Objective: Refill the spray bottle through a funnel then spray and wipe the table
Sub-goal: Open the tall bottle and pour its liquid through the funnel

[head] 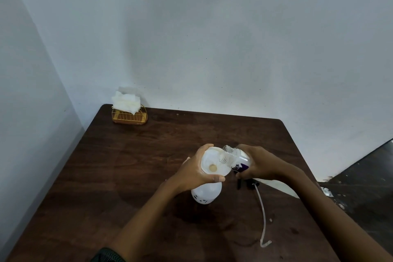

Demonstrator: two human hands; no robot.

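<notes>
Reaching over the near bench edge, the left hand is curling round the funnel rim, steadying it in the upright spray bottle at mid-bench. The refill bottle, gripped by the right hand, is lying nearly level, mouth pointing left over the bowl. I'd be tipping slowly, keeping the funnel plumb.

1. Table is showing dark, matt wood grain.
2. Spray bottle and funnel are presenting smooth white plastic.
3. Pouring bottle is showing clear plastic.
4. Rack is showing gold-coloured wire.
</notes>
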